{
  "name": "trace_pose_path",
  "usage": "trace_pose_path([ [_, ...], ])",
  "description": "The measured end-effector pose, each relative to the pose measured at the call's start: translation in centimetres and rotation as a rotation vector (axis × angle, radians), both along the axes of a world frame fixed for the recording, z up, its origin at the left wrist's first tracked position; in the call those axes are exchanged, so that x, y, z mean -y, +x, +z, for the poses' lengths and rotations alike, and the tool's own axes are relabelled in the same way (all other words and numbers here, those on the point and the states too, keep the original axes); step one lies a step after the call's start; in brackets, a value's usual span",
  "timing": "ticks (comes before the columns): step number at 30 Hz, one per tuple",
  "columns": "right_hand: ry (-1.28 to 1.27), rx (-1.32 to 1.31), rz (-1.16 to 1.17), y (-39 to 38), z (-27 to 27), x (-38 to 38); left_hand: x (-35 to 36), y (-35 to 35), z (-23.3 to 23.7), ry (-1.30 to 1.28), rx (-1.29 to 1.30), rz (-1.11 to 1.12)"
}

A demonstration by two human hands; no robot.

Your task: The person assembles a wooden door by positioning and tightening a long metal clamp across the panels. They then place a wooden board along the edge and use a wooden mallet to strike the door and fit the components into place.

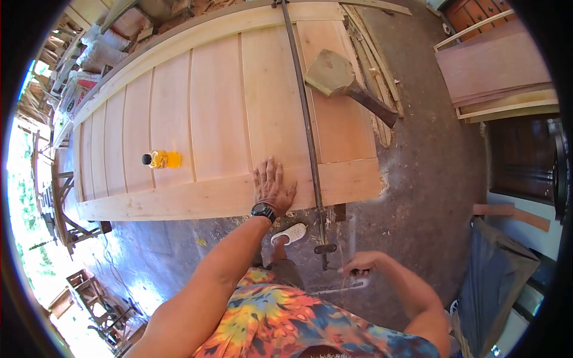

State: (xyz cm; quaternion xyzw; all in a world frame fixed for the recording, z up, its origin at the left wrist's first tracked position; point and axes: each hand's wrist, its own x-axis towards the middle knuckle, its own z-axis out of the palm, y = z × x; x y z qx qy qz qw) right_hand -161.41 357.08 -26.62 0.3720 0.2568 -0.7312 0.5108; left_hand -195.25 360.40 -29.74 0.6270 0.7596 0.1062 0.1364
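Note:
My left hand [274, 188], with a watch on the wrist, lies flat with fingers spread on the near rail of a wooden door panel [218, 113]. A long metal bar clamp [305, 119] spans the panel just right of that hand. Beyond the near edge, my right hand [361, 262] is closed at the clamp's crank handle [330, 268], its fingers curled. A wooden mallet [331, 73] with a dark handle rests on the panel, right of the clamp bar. On the left part of the panel lies a bottle [164, 159] of yellow-orange liquid with a black cap.
Wood strips [376, 59] lie beyond the panel's right end. Stacked boards [498, 65] and a dark covered object [498, 280] stand at the right. Bags [101, 53] sit at the upper left. Wooden frames [98, 304] and cords are on the floor at the lower left.

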Motion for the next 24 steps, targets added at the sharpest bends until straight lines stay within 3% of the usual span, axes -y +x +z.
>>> trace_pose_path([
  [1, 0.400, 0.013, 0.061, 0.5, 1.0, 1.0, 0.2, 0.0, 0.0, -0.003, 0.008, -0.001],
  [2, 0.405, 0.021, 0.057, 0.6, 1.8, 2.5, 0.1, -0.1, -0.1, -0.004, 0.001, 0.000],
  [4, 1.306, 0.096, 0.079, -0.4, 3.3, 5.9, 0.1, 0.2, -0.2, 0.000, 0.004, -0.011],
  [5, 1.316, 0.103, 0.075, -1.2, 3.7, 6.3, 0.1, 0.1, -0.3, 0.007, -0.009, -0.016],
  [7, 1.680, 0.245, 0.051, -2.4, 4.2, 6.4, -0.2, 0.1, -0.1, 0.014, -0.029, -0.009],
  [11, 1.805, 0.245, -0.214, 0.3, -1.7, 6.3, 0.1, 0.4, 0.1, 0.003, -0.029, -0.006],
  [14, 1.614, 0.274, -0.432, 0.9, -10.5, 6.6, -0.1, 0.3, 0.0, 0.017, -0.045, -0.008],
  [16, 1.230, -0.044, -0.794, 1.4, -19.6, 8.9, -0.1, 0.4, -0.3, 0.037, -0.044, -0.004],
  [18, 0.973, -0.074, -1.047, -3.7, -17.6, 8.8, -0.1, 0.4, -0.5, 0.097, -0.051, -0.017],
  [20, 0.469, 0.074, -1.656, -8.4, -19.8, 11.8, -0.1, 0.6, -0.4, 0.096, -0.062, -0.016],
  [21, 0.111, -0.205, -1.545, -9.7, -23.3, 13.3, 0.1, 0.5, -0.4, 0.089, -0.064, -0.023],
  [23, -0.256, -0.509, -1.445, -12.9, -24.6, 16.7, 0.3, 0.5, -0.4, 0.082, -0.078, -0.042],
  [24, -0.281, -0.547, -1.496, -15.9, -21.2, 18.4, 0.1, 0.4, -0.3, 0.082, -0.087, -0.046],
])
